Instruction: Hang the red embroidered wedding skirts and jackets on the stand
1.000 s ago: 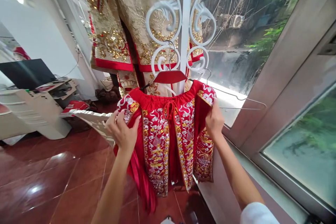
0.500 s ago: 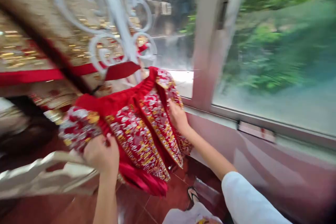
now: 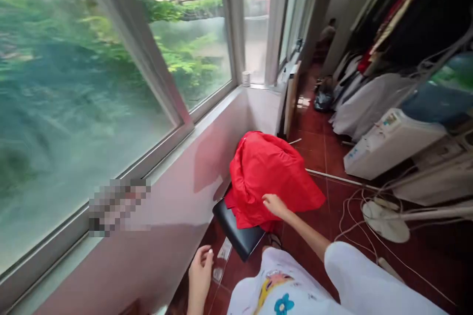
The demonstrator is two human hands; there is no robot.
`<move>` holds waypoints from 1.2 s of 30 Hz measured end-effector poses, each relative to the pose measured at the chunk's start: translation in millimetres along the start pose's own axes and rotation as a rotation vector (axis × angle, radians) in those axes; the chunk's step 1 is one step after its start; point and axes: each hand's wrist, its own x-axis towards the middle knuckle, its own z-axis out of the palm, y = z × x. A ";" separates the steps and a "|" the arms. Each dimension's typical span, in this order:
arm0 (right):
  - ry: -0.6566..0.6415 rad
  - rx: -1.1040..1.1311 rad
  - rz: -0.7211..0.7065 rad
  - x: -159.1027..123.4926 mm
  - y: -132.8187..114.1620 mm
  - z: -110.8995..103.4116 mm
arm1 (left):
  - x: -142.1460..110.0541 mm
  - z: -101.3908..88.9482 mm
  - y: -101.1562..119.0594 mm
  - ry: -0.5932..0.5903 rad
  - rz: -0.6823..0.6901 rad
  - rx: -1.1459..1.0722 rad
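Note:
A plain red cloth point(image 3: 271, 174) lies heaped over a black padded seat point(image 3: 238, 234) beside the pink wall under the window. My right hand point(image 3: 274, 204) reaches down to the cloth's near side, its fingers curled on the fabric. Down at the bottom of the view hangs my left hand point(image 3: 200, 269), close to the wall; its fingers are loosely curled and hold nothing. The embroidered red skirt is out of sight.
Large windows point(image 3: 111, 83) run along the left. A white appliance point(image 3: 391, 142), a floor fan's base point(image 3: 384, 221) and trailing cables point(image 3: 354, 202) sit on the red tiled floor at right. Hanging clothes point(image 3: 384, 39) and a black bag point(image 3: 324, 99) line the far corridor.
My view has swung right, away from the white rack and the embroidered skirt. Both hands have left that skirt; my right hand now rests on a plain red cloth on a seat.

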 end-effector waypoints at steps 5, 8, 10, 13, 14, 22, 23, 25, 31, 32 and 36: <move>0.298 0.107 0.145 68.6 77.6 -110.3 | 153.5 20.5 95.3 -0.115 0.210 -0.143; 0.342 0.189 0.093 140.2 102.3 -156.5 | 267.3 29.9 136.6 -0.099 0.212 -0.161; 0.324 0.243 0.040 199.3 111.3 -176.4 | 337.9 35.0 152.5 -0.070 0.176 -0.169; 0.245 0.320 -0.024 289.9 116.8 -190.8 | 415.4 46.9 163.4 -0.056 0.096 -0.201; 0.215 0.343 -0.030 317.2 117.7 -192.2 | 432.5 52.7 164.8 -0.064 0.072 -0.216; -0.156 0.436 0.027 410.6 127.9 -165.2 | 469.7 85.6 159.2 -0.145 0.045 -0.191; -0.207 0.433 0.022 408.6 128.4 -163.4 | 467.2 84.0 157.3 -0.133 0.035 -0.166; -0.288 0.410 -0.001 402.2 127.6 -166.6 | 457.5 76.9 153.3 -0.092 0.011 -0.100; -0.337 0.160 -0.075 375.5 97.8 -211.1 | 391.8 40.9 153.5 0.086 -0.038 0.119; -0.320 0.112 -0.097 367.6 88.0 -219.3 | 376.9 34.6 155.1 0.118 -0.046 0.142; -0.259 -0.043 -0.215 317.8 45.1 -247.1 | 309.0 14.3 157.8 0.223 -0.079 0.160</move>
